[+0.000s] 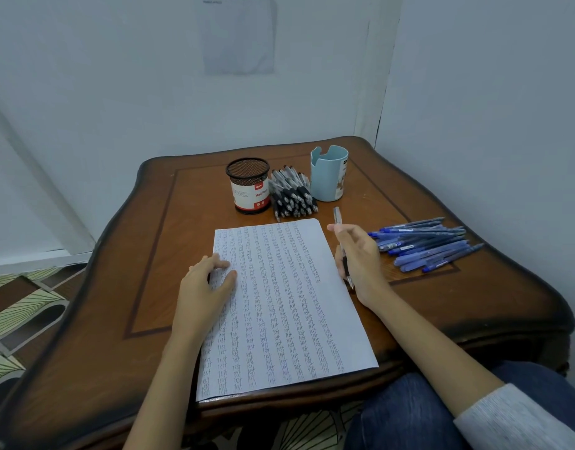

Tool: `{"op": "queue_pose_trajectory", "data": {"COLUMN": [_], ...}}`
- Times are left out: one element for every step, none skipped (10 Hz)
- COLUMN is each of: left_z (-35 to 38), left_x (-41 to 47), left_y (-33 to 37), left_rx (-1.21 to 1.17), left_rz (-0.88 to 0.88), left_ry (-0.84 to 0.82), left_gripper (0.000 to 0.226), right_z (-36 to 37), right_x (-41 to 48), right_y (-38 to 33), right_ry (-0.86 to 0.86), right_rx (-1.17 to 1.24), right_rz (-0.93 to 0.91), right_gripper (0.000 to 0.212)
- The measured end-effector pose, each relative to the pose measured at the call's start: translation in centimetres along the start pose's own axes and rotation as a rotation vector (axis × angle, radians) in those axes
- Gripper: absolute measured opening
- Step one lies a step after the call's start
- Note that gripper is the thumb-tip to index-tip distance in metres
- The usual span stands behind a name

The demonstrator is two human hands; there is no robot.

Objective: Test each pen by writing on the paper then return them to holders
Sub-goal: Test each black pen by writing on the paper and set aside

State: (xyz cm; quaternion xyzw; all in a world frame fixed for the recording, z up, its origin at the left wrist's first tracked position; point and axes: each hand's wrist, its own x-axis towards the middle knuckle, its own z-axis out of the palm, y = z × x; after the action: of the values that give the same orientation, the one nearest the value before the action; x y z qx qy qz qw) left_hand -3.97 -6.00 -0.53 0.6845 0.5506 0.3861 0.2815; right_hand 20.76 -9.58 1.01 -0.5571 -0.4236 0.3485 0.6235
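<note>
A white sheet of paper (289,319) covered in columns of the written word "test" lies in the middle of the brown table (149,254). My left hand (204,287) rests flat on the paper's left edge. Just off the paper's right edge, my right hand (360,258) grips a black-and-clear pen (338,219) with its tip pointing down toward me. A black mesh holder (248,185) and a light blue holder (329,173) stand at the back. Several black pens (292,198) lie heaped between them. To the right lies a pile of blue pens (422,243).
Pale walls close in behind and to the right of the table. A sheet of paper (239,34) hangs on the back wall. Patterned floor (19,306) shows at the left. My legs in blue jeans (409,414) sit under the table's near right edge.
</note>
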Motion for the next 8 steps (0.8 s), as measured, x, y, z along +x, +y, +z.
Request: {"op": "queue_pose_trajectory", "data": {"left_z": [0.0, 0.0, 0.0, 0.0, 0.0, 0.0, 0.0, 0.1], "left_x": [0.0, 0.0, 0.0, 0.1, 0.1, 0.1, 0.1, 0.2], "left_y": [-0.1, 0.0, 0.0, 0.0, 0.0, -0.1, -0.1, -0.1], "left_rx": [0.002, 0.003, 0.002, 0.001, 0.001, 0.000, -0.003, -0.022], "left_rz": [0.005, 0.004, 0.004, 0.006, 0.004, 0.012, 0.004, -0.006], "left_ry": [0.000, 0.000, 0.008, 0.011, 0.014, 0.019, 0.021, 0.024], "left_gripper": [0.014, 0.014, 0.014, 0.014, 0.014, 0.014, 0.014, 0.013], "right_z": [-0.1, 0.0, 0.0, 0.2, 0.4, 0.5, 0.9, 1.8], "right_x": [-0.2, 0.1, 0.5, 0.7, 1.4, 3.1, 5.5, 8.3], "right_y": [0.0, 0.1, 0.1, -0.3, -1.1, -1.8, -2.7, -3.8], "right_ry": [-0.022, -0.043, -0.057, -0.062, -0.062, -0.034, -0.005, -0.008], "right_rx": [-0.028, -0.039, 0.010, 0.007, -0.052, -0.027, -0.111, -0.153], "right_rz": [-0.014, 0.021, 0.074, 0.150, 0.224, 0.224, 0.186, 0.191], "right_gripper": [0.024, 0.021, 0.026, 0.033, 0.021, 0.012, 0.011, 0.020]}}
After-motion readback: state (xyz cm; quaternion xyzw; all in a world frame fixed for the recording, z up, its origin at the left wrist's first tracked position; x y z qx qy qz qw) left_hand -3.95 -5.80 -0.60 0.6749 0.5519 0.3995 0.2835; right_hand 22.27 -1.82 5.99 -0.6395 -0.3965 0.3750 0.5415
